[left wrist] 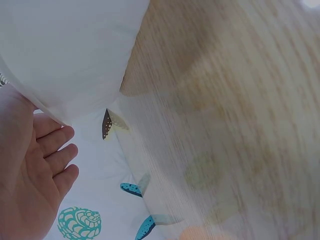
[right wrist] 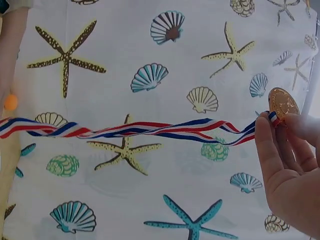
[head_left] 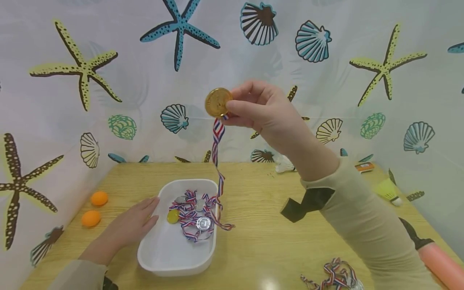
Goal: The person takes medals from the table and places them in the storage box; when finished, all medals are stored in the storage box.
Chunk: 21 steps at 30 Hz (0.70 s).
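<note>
High above the table, my right hand (head_left: 268, 110) pinches a gold medal (head_left: 218, 102) between thumb and fingers. Its red, white and blue ribbon (head_left: 216, 149) hangs twisted down to the right rim of a white tub (head_left: 148, 255). In the right wrist view the ribbon (right wrist: 150, 129) stretches away from the medal (right wrist: 283, 104). My left hand (head_left: 130, 225) rests at the tub's left rim with relaxed fingers; the left wrist view shows this hand (left wrist: 45, 155) against the tub wall (left wrist: 75, 55). Inside the tub lie silver medals (head_left: 204, 223), a gold one (head_left: 173, 216) and tangled ribbons.
Two orange balls (head_left: 91, 218) sit left of the tub. More ribboned medals (head_left: 337, 276) lie at the front right. Along the right side are a yellow shuttlecock (head_left: 389, 191), a small orange box (head_left: 364, 167) and a pink-handled object (head_left: 440, 262). A white shuttlecock (head_left: 284, 164) is at the back.
</note>
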{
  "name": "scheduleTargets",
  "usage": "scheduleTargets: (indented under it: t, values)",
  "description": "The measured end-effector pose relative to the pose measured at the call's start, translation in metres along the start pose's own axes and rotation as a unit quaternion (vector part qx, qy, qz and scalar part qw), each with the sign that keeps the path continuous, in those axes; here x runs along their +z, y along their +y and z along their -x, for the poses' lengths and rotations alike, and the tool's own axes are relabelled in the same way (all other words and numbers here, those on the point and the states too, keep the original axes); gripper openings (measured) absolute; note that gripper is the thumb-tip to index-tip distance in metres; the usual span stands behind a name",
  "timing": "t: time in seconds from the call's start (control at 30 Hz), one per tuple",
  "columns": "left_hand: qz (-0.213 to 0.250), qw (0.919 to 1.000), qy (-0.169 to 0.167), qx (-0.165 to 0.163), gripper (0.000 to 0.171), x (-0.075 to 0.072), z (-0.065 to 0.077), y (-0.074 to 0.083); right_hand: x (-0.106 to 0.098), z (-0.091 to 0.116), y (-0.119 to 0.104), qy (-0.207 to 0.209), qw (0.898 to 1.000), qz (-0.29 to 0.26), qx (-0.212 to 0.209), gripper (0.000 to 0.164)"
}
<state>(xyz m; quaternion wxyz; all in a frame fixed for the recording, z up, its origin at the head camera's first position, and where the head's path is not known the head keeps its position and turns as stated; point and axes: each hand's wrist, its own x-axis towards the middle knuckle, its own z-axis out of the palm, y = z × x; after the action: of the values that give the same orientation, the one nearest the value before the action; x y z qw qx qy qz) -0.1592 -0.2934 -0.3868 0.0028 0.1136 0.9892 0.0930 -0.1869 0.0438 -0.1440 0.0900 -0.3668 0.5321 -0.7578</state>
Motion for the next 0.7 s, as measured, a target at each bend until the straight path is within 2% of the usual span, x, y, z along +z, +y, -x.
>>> scheduleTargets:
  t: [0.13, 0.27, 0.5, 0.7]
  values:
    - [-0.002, 1.0, 0.002, 0.003, 0.055, -0.001, 0.0, 0.0, 0.02, -0.001, 0.005, -0.024, 1.0, -0.006, 0.012, 0.022]
    - [-0.001, 1.0, 0.003, 0.005, 0.055, -0.001, 0.0, 0.001, 0.031, 0.0, 0.017, -0.048, 0.998, -0.004, 0.031, 0.02]
    - [-0.002, 1.0, -0.003, 0.001, 0.056, 0.0, 0.0, 0.001, 0.035, 0.012, 0.052, -0.086, 0.992, 0.011, 0.09, 0.013]
    - [-0.004, 0.9999, 0.007, 0.011, 0.054, 0.001, 0.0, -0.002, 0.034, 0.027, 0.089, -0.116, 0.979, 0.051, 0.16, 0.01]
